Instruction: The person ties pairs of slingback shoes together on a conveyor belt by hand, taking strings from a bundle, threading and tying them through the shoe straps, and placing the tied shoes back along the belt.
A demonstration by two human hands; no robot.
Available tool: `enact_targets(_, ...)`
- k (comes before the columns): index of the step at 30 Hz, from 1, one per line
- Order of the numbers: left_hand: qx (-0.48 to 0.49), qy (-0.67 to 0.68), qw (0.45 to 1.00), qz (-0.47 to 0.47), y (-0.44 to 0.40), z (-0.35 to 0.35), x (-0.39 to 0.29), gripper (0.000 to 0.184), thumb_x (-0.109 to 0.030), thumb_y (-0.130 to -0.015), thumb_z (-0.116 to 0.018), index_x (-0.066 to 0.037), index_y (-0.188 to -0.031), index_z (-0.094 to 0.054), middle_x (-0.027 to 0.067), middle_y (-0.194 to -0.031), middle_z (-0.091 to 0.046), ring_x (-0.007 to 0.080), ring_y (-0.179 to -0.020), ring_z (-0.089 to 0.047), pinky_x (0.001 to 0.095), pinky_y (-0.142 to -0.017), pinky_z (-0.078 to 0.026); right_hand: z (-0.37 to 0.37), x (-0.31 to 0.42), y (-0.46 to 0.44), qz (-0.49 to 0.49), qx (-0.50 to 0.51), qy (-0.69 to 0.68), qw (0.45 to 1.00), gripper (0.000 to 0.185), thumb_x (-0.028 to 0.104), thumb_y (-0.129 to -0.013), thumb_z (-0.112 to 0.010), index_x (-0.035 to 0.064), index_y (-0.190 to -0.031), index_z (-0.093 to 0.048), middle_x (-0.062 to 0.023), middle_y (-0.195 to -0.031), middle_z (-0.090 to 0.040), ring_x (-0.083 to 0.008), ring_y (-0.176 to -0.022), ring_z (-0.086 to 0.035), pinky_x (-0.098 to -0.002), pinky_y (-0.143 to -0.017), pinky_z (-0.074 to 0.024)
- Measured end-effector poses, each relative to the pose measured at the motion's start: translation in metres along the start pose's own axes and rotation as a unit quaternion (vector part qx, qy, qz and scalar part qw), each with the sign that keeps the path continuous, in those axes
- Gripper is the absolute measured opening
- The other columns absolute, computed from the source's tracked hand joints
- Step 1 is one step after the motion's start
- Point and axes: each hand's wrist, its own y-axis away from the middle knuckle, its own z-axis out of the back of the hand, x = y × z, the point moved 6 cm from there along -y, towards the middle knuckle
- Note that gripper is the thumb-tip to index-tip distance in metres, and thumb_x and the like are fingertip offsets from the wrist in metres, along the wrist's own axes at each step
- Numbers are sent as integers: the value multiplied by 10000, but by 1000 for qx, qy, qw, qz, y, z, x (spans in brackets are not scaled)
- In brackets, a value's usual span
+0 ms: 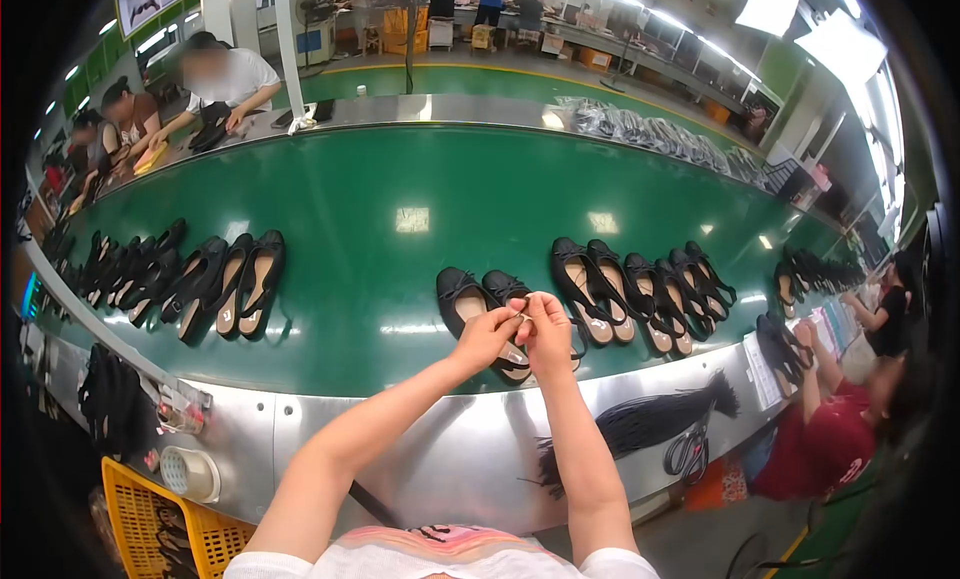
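Note:
My left hand [486, 339] and my right hand [545, 331] meet fingertip to fingertip over the green belt. Both are closed in a pinch; whatever sits between the fingers is too small to make out. Right below them lies a pair of black slingback flats with beige insoles: the left shoe [464, 297] shows its toe and part of its insole, while the right shoe [503, 283] is largely covered by my hands. More black flats [577, 279] with bows on the toes lie in a row just to the right.
Further black shoes [262, 274] line the belt [350, 199] at left. On the metal ledge [330, 429] lie a bundle of black cords [650, 424], scissors [688, 453] and a tape roll [188, 473]. A yellow basket [135, 499] stands lower left. Co-workers sit at right and upper left.

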Motion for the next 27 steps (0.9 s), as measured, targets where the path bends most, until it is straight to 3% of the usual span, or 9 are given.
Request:
enact_targets(1,-3,-70,998,9,-3,4,-5,277,-325,-844,-532,-75,-821,-650,128,-686,-611,252,-682,-619,353,-627,-471,1,8,-2,6,-4,-10,1000,145,213,-915,-529,69,-928,-537,-116,-945,-649,-56,-502,-545,-179,-438,-451)
enact_targets(7,30,-303,952,-34,-3,5,-5,272,-344,-848,-512,-107,-805,-637,128,-773,-639,328,-756,-617,450,-666,-481,10,34,-13,2,-48,179,983,110,205,-908,-540,95,-920,-540,-97,-1018,-643,-72,-627,-586,-195,-528,-465)
enact_targets(10,12,-238,967,-95,4,28,-6,331,-326,-852,-530,-79,-1071,-557,168,-945,-603,349,-883,-582,441,-775,-459,24,10,-30,83,30,557,826,365,269,-818,-628,0,-1052,-549,-147,-971,-641,-256,-883,-618,-326,-766,-466)
enact_targets(11,20,-256,960,-114,5,45,-2,465,-325,-848,-546,-65,-1226,-468,176,-1054,-567,361,-960,-552,439,-826,-438,3,15,-22,59,47,709,702,478,342,-762,-661,-9,-1064,-541,-203,-1013,-611,-329,-968,-590,-379,-831,-449)
enact_targets(15,-127,-491,860,-63,15,169,12,567,-334,-766,-646,-30,-1184,-411,142,-1043,-526,296,-992,-517,417,-825,-405,13,-11,-28,2,88,858,506,301,312,-813,-592,25,-904,-585,-205,-877,-632,-382,-838,-604,-460,-717,-479)
enact_targets(20,-408,-632,656,67,73,368,45,594,-387,-722,-692,-10,-1085,-411,154,-999,-525,313,-968,-505,426,-817,-406,3,17,-58,48,-14,838,543,246,265,-834,-565,32,-902,-609,-219,-827,-627,-394,-798,-602,-475,-688,-465)
enact_targets(22,-337,-568,707,255,92,428,71,810,-522,-751,-620,48,-1248,-329,199,-1107,-527,360,-1049,-498,445,-881,-415,18,14,-79,56,-57,824,560,273,265,-858,-529,10,-932,-594,-225,-854,-628,-404,-822,-597,-477,-700,-467)
enact_targets(25,-252,-484,756,361,105,456,108,953,-679,-772,-455,42,-1352,-224,263,-1155,-537,379,-1059,-543,454,-882,-433,32,-9,-93,21,-34,819,572,381,332,-842,-543,26,-1067,-565,-231,-955,-618,-418,-891,-584,-471,-757,-467)
enact_targets(27,-178,-455,768,414,96,452,110,691,-593,-835,-437,-14,-1204,-514,197,-1161,-566,333,-1091,-542,428,-899,-440,20,-13,-87,0,6,810,586,504,409,-818,-562,34,-1152,-531,-229,-1081,-582,-399,-982,-559,-451,-815,-459)
